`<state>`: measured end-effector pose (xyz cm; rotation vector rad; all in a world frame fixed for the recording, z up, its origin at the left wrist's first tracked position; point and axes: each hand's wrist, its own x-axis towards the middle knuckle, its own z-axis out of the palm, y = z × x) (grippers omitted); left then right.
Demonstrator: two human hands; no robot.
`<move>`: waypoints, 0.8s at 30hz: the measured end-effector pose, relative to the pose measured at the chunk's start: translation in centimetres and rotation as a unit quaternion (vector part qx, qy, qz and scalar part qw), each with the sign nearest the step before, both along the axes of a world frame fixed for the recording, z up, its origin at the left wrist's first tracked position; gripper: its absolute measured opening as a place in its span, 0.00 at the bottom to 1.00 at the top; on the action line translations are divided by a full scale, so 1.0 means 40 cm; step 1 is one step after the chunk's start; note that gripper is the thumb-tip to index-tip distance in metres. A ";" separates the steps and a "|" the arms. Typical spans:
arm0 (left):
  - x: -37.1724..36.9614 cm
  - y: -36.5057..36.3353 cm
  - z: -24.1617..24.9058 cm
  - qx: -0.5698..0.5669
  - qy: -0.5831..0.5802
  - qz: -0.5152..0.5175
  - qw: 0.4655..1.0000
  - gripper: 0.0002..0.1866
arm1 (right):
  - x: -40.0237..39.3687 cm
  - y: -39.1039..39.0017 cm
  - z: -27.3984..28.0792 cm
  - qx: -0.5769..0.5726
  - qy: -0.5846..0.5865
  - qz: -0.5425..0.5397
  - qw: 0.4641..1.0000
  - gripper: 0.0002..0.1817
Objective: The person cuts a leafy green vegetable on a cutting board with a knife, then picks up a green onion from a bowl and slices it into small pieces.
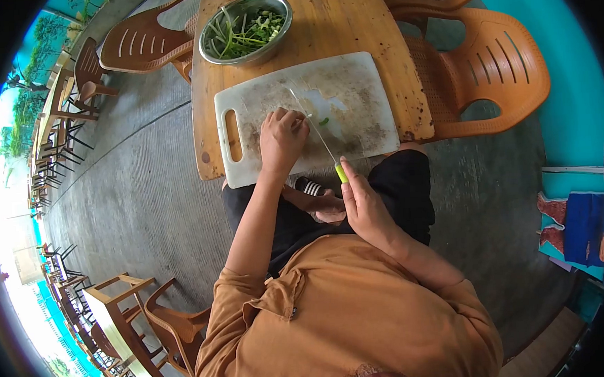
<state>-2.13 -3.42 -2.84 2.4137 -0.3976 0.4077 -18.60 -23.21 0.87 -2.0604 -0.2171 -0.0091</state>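
We had a white cutting board (365, 84) on the wooden worktop (338, 18), and we judged that the step in hand was cutting something green. Our right hand (364, 202) was closed around the green handle of the knife (342, 172), and its blade pointed toward eleven o'clock over the board. Our left hand (284, 139) had its fingers bent and drawn together, near the blade on its nine o'clock side; we could not tell whether they gripped any piece. A small green piece (323, 121) lay on the board, just beside the blade at three o'clock. The next move, in our judgement, called for keeping the left fingertips tucked away from the edge, because they stood most in the way. At eleven o'clock from the board's middle, a metal bowl (262, 56) held greens (248, 37). Orange chairs (495, 65) stood at ten and two o'clock.
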 end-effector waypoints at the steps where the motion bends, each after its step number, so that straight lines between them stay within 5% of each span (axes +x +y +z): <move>1: 0.001 0.001 -0.003 -0.007 -0.003 -0.002 1.000 0.08 | 0.000 0.002 -0.003 0.001 0.001 -0.001 1.000 0.31; 24: 0.006 -0.006 -0.015 0.021 0.000 0.018 1.000 0.10 | 0.007 0.024 0.000 0.038 -0.004 0.025 0.999 0.31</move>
